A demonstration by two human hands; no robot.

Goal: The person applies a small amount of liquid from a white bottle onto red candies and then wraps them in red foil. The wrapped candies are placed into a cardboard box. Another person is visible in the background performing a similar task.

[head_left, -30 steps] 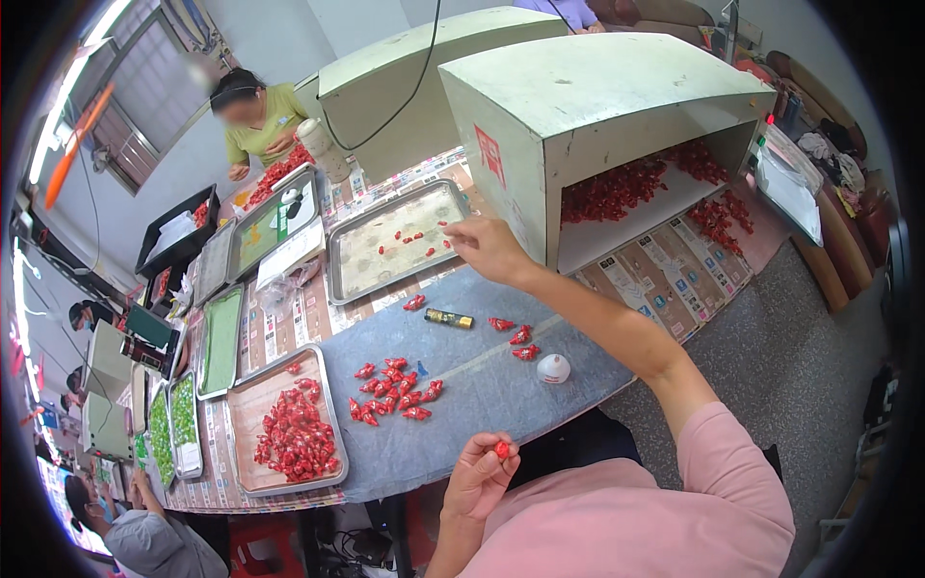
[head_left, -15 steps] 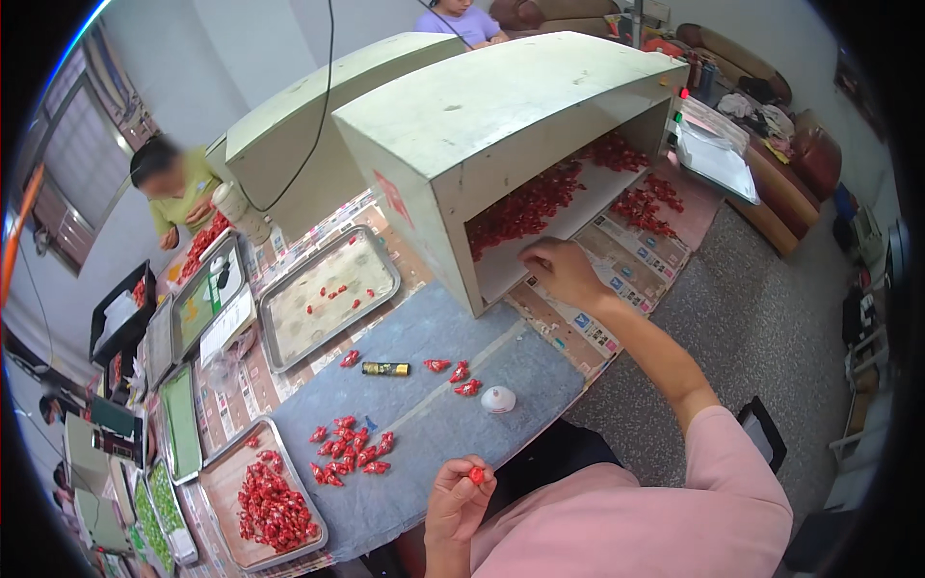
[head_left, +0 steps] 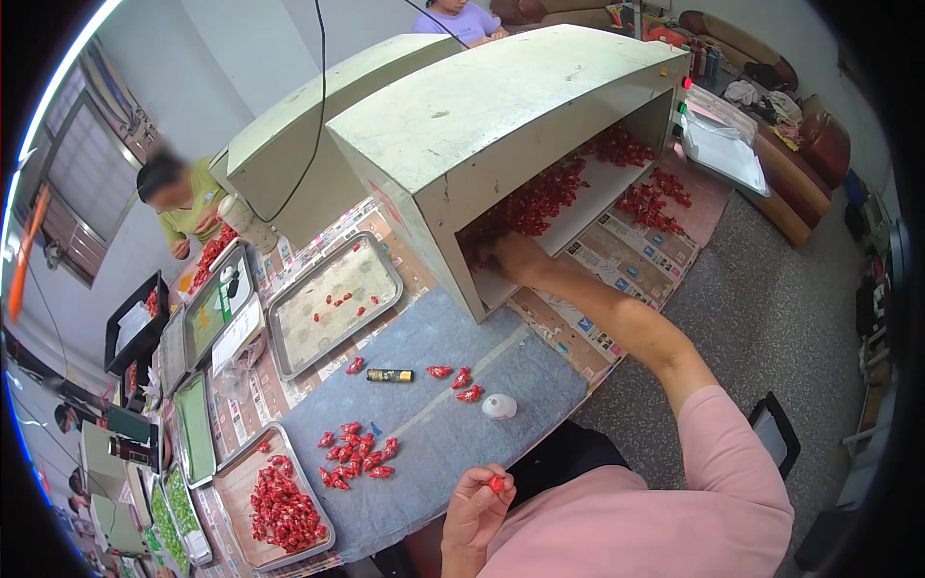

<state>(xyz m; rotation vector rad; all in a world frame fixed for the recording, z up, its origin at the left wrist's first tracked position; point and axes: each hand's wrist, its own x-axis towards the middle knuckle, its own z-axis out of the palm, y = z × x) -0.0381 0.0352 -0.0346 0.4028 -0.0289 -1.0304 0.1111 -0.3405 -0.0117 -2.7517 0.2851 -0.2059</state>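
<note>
My left hand (head_left: 472,511), near the table's front edge, pinches a small red piece (head_left: 496,484) between thumb and fingertips. My right hand (head_left: 493,252) reaches into the open front of a pale metal box (head_left: 501,106), at its left end, among many small red pieces (head_left: 544,202). Shadow and the box wall hide its fingers. On the blue cloth (head_left: 462,337) lie a loose cluster of red pieces (head_left: 358,449) and a few single ones, a black and gold tube (head_left: 389,376) and a small white bottle (head_left: 499,407).
A metal tray (head_left: 323,525) heaped with red pieces stands left of the cloth. Behind it, another tray (head_left: 395,279) holds several bits. More red pieces (head_left: 653,202) lie outside the box at right. Co-workers sit across, one in yellow-green (head_left: 198,197), one in purple (head_left: 453,27).
My right hand has gone from the box's front opening deeper inside, among the red pieces. My left hand still holds its red piece, and the view has shifted slightly.
</note>
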